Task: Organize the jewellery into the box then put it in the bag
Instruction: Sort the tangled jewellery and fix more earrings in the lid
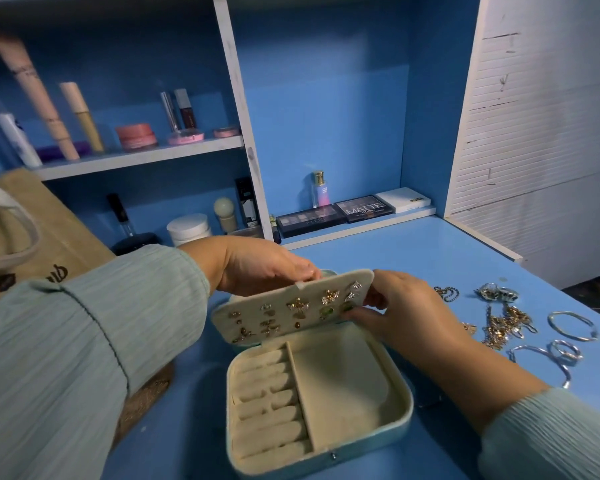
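A person in pale green sleeves is working at a blue table [430, 258], seen from a camera on their head. An open jewellery box [321, 400] is sitting in the middle of the table, just in front of them. Its base is showing cream ring rolls on the left and one bare, wide compartment on the right.

Both hands are holding the earring panel [291, 311], a cream flap inside the raised lid that is carrying many small gold and silver studs. The panel's long axis is running left to right, tilted up toward the right. The left hand [260, 268] is lying over its top edge with fingers curled onto it. The right hand [400, 310] is pinching its right end between thumb and fingers.

The loose jewellery [503, 323], gold chains with silver bangles [574, 327] and rings, is lying on the table to the right of the box, just beyond the right hand. That hand is clearly the nearer one, so it would likely be the one fetching these pieces next.

A tan woven bag [49, 233] is standing at the far left, behind the left arm.

Behind the table, blue shelves [139, 157] are holding cosmetics, and eyeshadow palettes [336, 213] are resting on a low ledge. A white slatted wall is filling the right side.
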